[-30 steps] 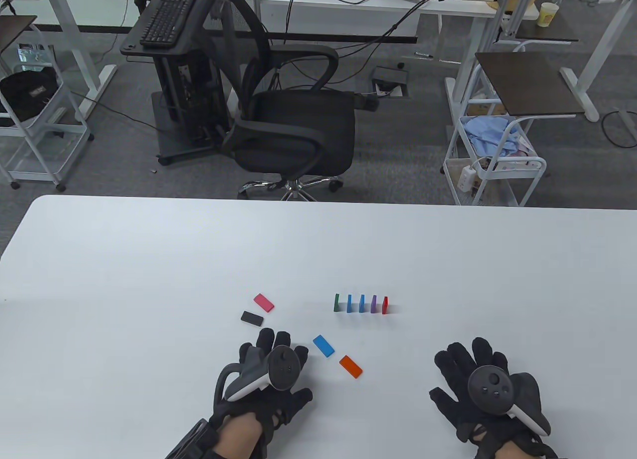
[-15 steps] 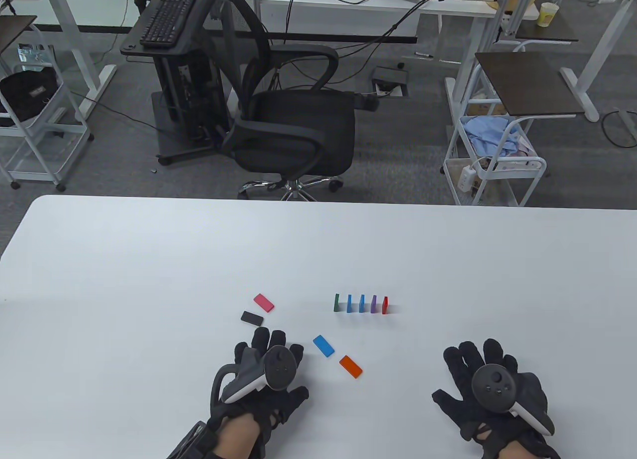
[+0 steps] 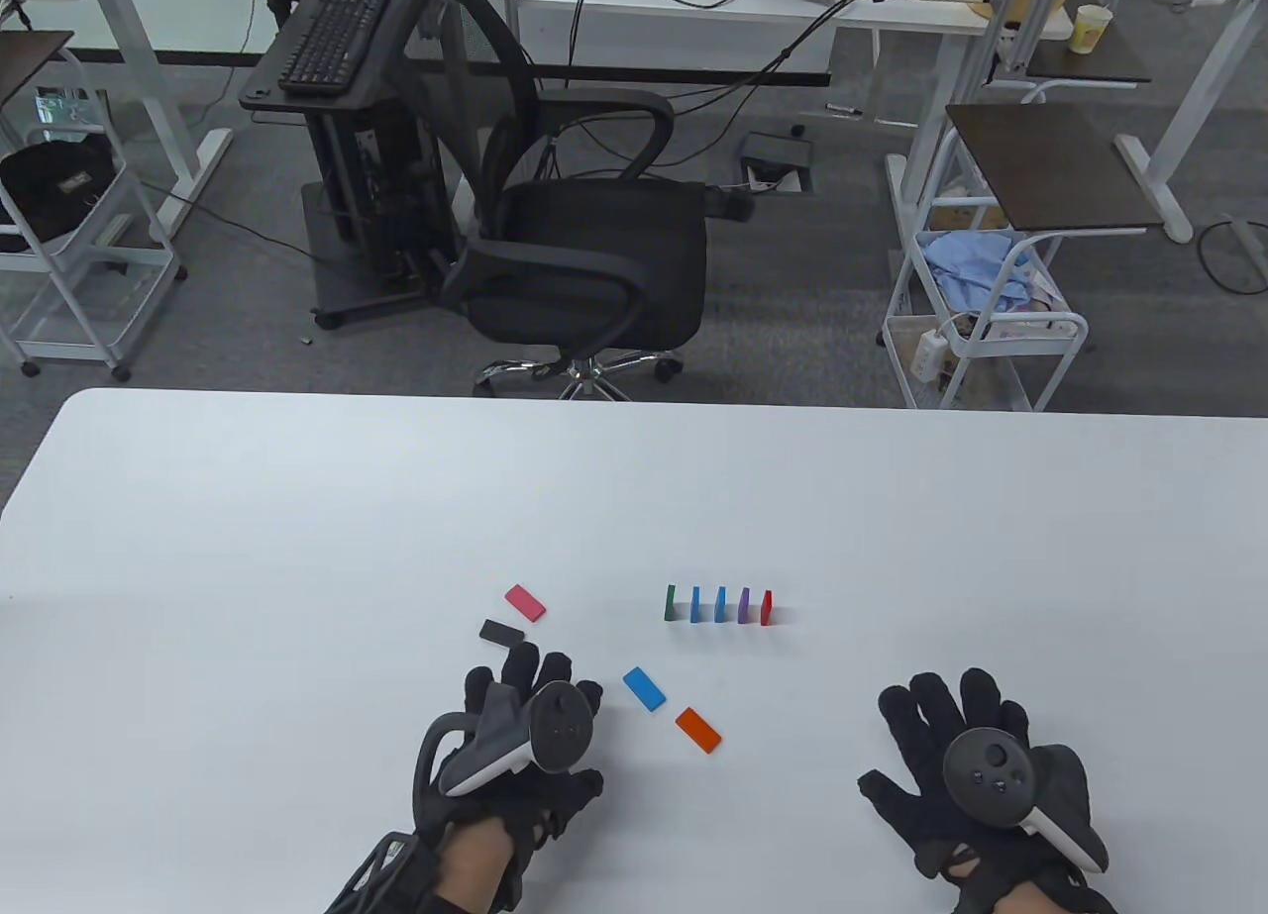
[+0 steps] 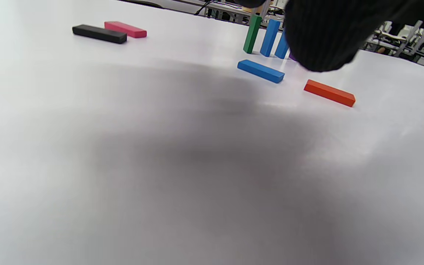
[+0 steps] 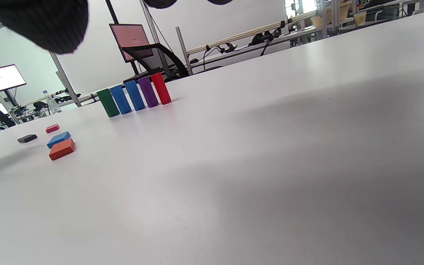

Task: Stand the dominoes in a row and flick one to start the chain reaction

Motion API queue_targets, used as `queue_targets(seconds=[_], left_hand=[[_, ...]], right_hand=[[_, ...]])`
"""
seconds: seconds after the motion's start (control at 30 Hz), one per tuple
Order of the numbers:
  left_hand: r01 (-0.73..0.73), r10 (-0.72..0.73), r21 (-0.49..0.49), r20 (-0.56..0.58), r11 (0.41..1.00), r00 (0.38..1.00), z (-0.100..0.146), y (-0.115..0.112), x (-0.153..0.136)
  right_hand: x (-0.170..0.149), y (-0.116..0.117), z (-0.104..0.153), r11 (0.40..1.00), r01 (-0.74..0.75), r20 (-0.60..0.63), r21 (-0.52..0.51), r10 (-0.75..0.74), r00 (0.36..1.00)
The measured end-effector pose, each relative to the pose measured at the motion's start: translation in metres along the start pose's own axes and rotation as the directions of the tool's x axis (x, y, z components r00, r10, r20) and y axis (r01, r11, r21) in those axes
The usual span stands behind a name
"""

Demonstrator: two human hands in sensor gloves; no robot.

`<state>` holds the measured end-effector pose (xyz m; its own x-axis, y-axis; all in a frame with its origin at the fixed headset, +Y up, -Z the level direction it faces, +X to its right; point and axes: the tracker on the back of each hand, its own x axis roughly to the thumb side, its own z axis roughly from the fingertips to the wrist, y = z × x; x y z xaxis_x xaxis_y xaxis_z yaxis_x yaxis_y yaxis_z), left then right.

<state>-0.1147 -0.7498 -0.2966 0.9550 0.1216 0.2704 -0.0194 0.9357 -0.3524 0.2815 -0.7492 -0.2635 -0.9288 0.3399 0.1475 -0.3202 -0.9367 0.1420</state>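
Five small rectangular dominoes [image 3: 719, 605], green, two blue, purple and red, stand upright in a row at frame centre on the white bench [image 3: 297, 518]. Four more, pink [image 3: 525, 602], black [image 3: 502, 632], blue [image 3: 644, 687] and orange [image 3: 698, 731], lie flat lower left, unplaced. No flick yet. Left hand [image 3: 525, 736] and right hand [image 3: 976, 765] rest spread, holding nothing.

I have both hands low in the table view, coming in from the bottom edge. My left hand [image 3: 515, 746] sits at lower centre-left, palm down, fingers spread and fairly straight toward the top of the frame, gripping nothing. My right hand [image 3: 976, 770] is at lower right, also palm down, fingers fanned, thumb out to the left, holding nothing. A tracker rides the back of each. Bare wrist shows at the bottom edge behind each glove.
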Motion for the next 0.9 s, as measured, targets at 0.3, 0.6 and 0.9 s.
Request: queue_targets(seconds=[0.3,0.6,0.9], left_hand=[[0.145,-0.148,0.034,0.100,0.989,0.984,-0.028,0.025,0.044],[0.236,-0.239,0.037,0.165,0.971,0.957,-0.061,0.026,0.088],[0.354,-0.348,0.009,0.206,0.935,0.915,-0.083,0.010,0.116]], right_hand=[[0.001,-0.002,0.001,1.000,0.023,0.018,-0.002,-0.023,1.000],[-0.001,-0.004,0.002,0.999,0.037,0.029,-0.009,-0.037,0.999],[-0.001,-0.004,0.003,0.999,0.046,0.033,-0.012,-0.046,0.998]])
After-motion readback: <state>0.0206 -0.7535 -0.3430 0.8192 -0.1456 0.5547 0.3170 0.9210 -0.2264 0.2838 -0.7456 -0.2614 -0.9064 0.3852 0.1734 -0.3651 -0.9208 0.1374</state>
